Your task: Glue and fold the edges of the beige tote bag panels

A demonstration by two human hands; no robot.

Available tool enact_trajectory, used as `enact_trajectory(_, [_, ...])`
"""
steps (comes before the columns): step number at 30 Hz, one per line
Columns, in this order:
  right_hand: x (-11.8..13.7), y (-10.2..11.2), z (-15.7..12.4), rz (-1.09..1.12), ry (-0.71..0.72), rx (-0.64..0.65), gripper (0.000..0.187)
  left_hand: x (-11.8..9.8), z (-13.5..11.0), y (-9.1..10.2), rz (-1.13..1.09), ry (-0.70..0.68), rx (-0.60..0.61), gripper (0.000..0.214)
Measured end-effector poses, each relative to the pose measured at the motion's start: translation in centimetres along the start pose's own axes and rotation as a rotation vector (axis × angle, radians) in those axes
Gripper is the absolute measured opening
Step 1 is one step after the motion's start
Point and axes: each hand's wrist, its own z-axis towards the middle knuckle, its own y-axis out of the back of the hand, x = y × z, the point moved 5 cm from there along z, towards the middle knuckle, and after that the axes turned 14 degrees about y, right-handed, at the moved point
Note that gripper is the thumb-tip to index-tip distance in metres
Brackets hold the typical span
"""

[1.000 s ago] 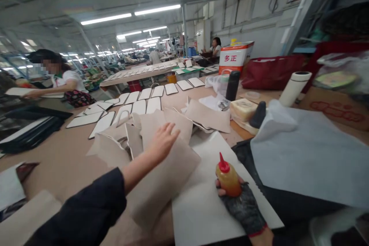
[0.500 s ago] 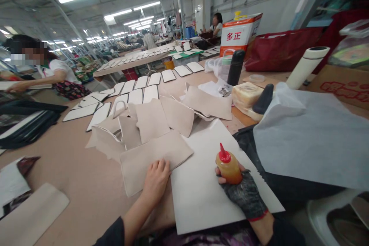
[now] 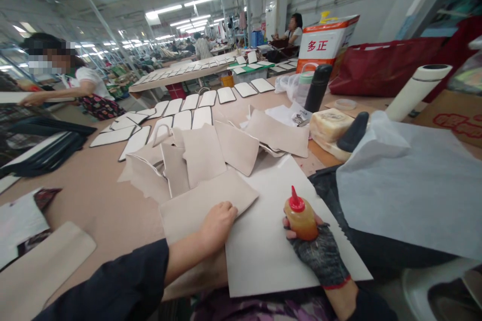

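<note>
My right hand (image 3: 320, 248), in a grey fingerless glove with a red cuff, is wrapped round a squeeze bottle (image 3: 302, 218) of amber liquid. Its red nozzle points up. Beneath it lies a large white sheet (image 3: 259, 261). Bare, with its fingers bent together, my left hand (image 3: 218, 225) rests at the right edge of a beige, leather-like sheet (image 3: 203, 200). The thumb and the undersides of those fingers are hidden. Just beyond are several loose beige pieces (image 3: 205, 155), heaped and overlapping.
White panels with dark edges (image 3: 183, 120) lie in rows farther back. At right stand a black bottle (image 3: 318, 88), a white flask (image 3: 417, 93) and a wrapped block (image 3: 329, 125), near a pale draped sheet (image 3: 410, 185). A co-worker (image 3: 86, 80) works at left beside stacked dark-edged panels (image 3: 48, 148).
My left hand has slid right and away from me along the beige sheet, its fingers now more bent at the edge. My right hand keeps the bottle nearly still. The view has turned slightly left.
</note>
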Motion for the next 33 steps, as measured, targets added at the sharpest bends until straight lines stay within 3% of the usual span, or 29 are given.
enact_trajectory(5, [0.0, -0.2, 0.1, 0.005, -0.018, -0.016, 0.033, 1.7, -0.3, -1.3, 0.148, 0.113, -0.043, 0.016])
enact_trajectory(13, [0.0, 0.2, 0.4, 0.007, -0.037, 0.002, 0.032, 2.1, -0.2, -2.8, 0.181, -0.03, 0.041, 0.022])
enact_trajectory(18, [0.0, 0.2, 0.2, 0.001, -0.021, 0.008, 0.035, 3.0, -1.0, -2.7, 0.118, -0.033, -0.019, 0.028])
enact_trajectory(22, [-0.1, 0.3, 0.1, 0.007, -0.033, 0.005, 0.034, 2.4, -1.4, -3.4, 0.245, -0.03, -0.091, 0.029])
enact_trajectory(25, [-0.1, 0.3, 0.1, 0.018, -0.041, 0.014, 0.035, 1.8, -0.6, -3.9, 0.29, -0.013, -0.059, 0.03])
enact_trajectory(29, [0.0, 0.1, -0.1, 0.005, -0.033, 0.015, 0.032, 2.0, 0.6, -3.3, 0.243, 0.038, 0.022, 0.025])
enact_trajectory(33, [0.0, -0.1, -0.1, 0.002, -0.017, 0.001, 0.027, 2.7, 0.3, -2.1, 0.219, 0.006, 0.016, 0.019])
